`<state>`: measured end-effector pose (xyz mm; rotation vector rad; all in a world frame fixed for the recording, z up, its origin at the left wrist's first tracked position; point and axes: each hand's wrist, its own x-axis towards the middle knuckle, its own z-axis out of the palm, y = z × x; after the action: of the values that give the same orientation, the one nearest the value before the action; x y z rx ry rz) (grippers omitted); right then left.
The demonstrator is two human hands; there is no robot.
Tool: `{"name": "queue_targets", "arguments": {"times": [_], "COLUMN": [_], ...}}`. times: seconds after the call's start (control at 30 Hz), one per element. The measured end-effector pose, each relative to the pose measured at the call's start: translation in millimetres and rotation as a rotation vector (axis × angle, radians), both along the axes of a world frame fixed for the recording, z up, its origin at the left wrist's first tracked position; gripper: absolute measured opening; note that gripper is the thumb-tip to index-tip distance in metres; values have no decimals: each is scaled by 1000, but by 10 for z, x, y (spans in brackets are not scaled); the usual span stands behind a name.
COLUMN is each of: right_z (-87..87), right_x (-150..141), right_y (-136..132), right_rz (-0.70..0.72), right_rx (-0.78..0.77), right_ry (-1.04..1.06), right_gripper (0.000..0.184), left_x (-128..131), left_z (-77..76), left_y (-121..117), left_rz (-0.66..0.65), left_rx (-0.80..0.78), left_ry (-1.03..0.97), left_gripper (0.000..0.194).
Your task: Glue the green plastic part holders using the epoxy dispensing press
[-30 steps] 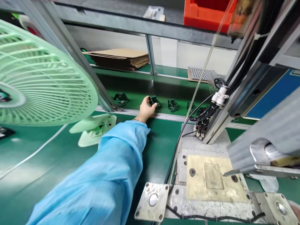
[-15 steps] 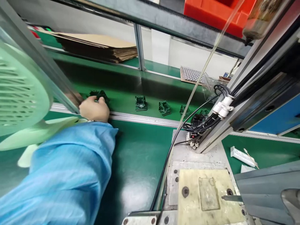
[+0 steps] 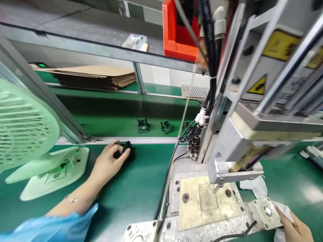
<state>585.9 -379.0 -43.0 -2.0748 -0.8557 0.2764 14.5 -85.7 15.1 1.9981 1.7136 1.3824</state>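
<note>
My left hand (image 3: pixel 111 158) is closed on a small black plastic part (image 3: pixel 125 148), just on the near side of the metal rail. Most of that part is covered by the fingers. At the lower right my right hand (image 3: pixel 295 225) grips a crumpled white wipe (image 3: pixel 283 210) beside the machine's corner button block. Between the hands lies the cream fixture plate (image 3: pixel 188 208) with a shallow rectangular recess. Over it hangs the press head (image 3: pixel 234 158) with a thin tip. Beyond the rail, several similar dark parts (image 3: pixel 143 125) stand in a row on the green belt.
A pale green fan (image 3: pixel 27 134) stands at the left. Cables and a clear tube (image 3: pixel 188 101) run down beside the machine post. Behind are stacked cardboard sheets (image 3: pixel 96 75) and a red bin (image 3: pixel 174 40) on the shelf. Another white wipe (image 3: pixel 257 186) lies right of the fixture.
My left hand has drawn the black part back from the belt, over the rail, to the near side. The view has swung right and up; my right hand and the press head now show.
</note>
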Motion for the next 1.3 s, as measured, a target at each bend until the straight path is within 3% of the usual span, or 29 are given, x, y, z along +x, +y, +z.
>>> {"name": "queue_targets", "arguments": {"times": [0.1, 0.23, 0.33, 0.43, 0.53, 0.63, 0.73, 0.8, 0.9, 1.03, 1.17, 1.3], "right_z": [21, 93, 122, 117, 100, 89, 96, 112, 149, 192, 213, 220], "right_x": [-94, -234, -277, -282, -276, -275, -286, -301, -326, -351, -364, -369], "right_y": [35, 79, 96, 92, 81, 81, 93, 103, 116, 133, 142, 126], "right_rz": [-11, 7, 25, 26, 17, 24, 47, 57, 56, 68, 72, 45], "right_rx": [40, 126, 169, 179, 166, 158, 177, 181, 191, 220, 226, 197], "right_ry": [21, 30, 64, 97, 120, 139, 148, 137, 131, 145, 148, 163], "right_gripper": [45, 44, 41, 39, 42, 44, 46, 46, 46, 44, 43, 46], "left_x": [-9, 1, 142, 505, 1023, 1510, 1850, 1999, 2147, 2263, 2276, 2107], "left_z": [-26, -43, 87, 372, 684, 878, 899, 841, 710, 569, 527, 558], "left_y": [-337, -689, -929, -1205, -1477, -1651, -1674, -1615, -1480, -1369, -1405, -1501], "left_rz": [-32, -37, -27, -28, -105, -326, -498, -571, -643, -678, -676, -582], "left_rx": [-54, -109, -233, -425, -625, -967, -1176, -1169, -1026, -838, -717, -569], "left_ry": [37, 54, 42, -202, -454, -553, -531, -523, -515, -460, -345, -135], "left_gripper": [23, 29, 39, 61, 91, 91, 81, 74, 66, 67, 60, 82]}}
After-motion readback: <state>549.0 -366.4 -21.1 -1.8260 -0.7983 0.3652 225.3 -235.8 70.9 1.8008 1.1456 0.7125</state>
